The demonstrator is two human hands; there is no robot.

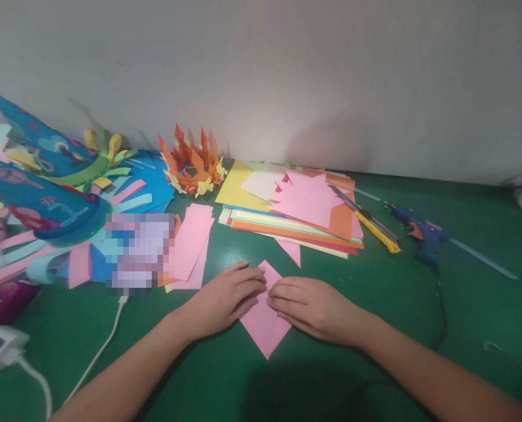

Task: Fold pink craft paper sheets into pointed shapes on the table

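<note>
A pink square of paper point(267, 337) lies on the green table, turned so one corner points toward me. My left hand point(229, 296) is on its left side, fingers bent over the upper left edge and pressing it. From the right, my right hand point(309, 305) holds the paper, its fingers close together and their tips near the middle. The two hands almost meet at the sheet's centre. Whether a fold lies under the fingers is hidden.
Behind my hands lie stacked coloured paper point(287, 225), a yellow utility knife point(377, 231) and a pink zigzag-edged sheet point(307, 196). A blue glue gun point(425, 234) is at right. Leftward are pink strips point(193, 246), an orange paper crown point(194, 164), blue cone hats point(67, 214) and a white cable point(106, 340).
</note>
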